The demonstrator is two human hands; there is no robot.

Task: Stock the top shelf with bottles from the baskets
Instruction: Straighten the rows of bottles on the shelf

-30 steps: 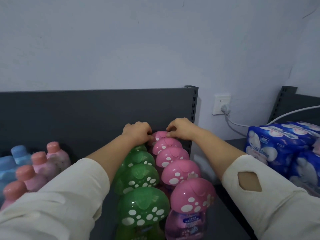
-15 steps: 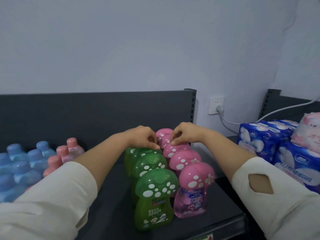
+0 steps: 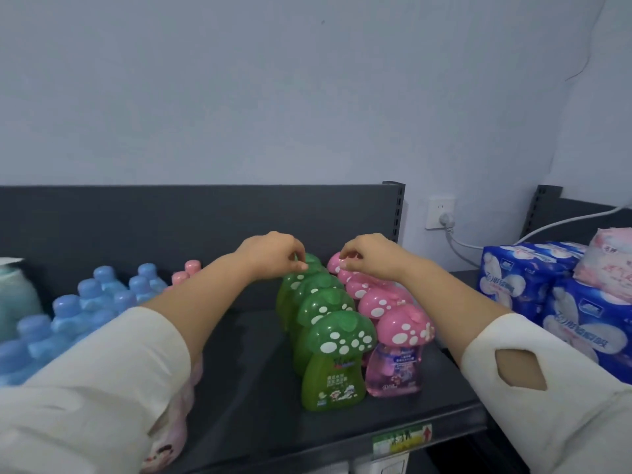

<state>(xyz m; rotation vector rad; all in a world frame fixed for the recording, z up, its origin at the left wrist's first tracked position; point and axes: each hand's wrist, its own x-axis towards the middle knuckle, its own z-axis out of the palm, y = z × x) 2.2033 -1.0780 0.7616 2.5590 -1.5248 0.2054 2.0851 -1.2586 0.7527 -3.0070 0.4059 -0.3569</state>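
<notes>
Two rows of mushroom-capped bottles stand on the dark top shelf (image 3: 246, 388): a green row with its front bottle (image 3: 328, 381) near the shelf edge, and a pink row with its front bottle (image 3: 393, 371) beside it. My left hand (image 3: 273, 254) reaches over the green row, fingertips pinched on the rearmost green cap (image 3: 313, 261). My right hand (image 3: 369, 254) does the same on the rearmost pink cap (image 3: 333, 263). No basket is in view.
Blue-capped bottles (image 3: 85, 302) and pink-capped bottles (image 3: 186, 271) fill the shelf's left side, partly hidden by my left sleeve. Blue wrapped packs (image 3: 523, 275) are stacked to the right. A wall socket (image 3: 441, 213) with a plugged cable sits behind. A price tag (image 3: 402, 437) marks the shelf edge.
The view has pulled back and risen, so the whole rows and the shelf edge show. My left hand has shifted from beside the rear pink cap onto the rear green cap.
</notes>
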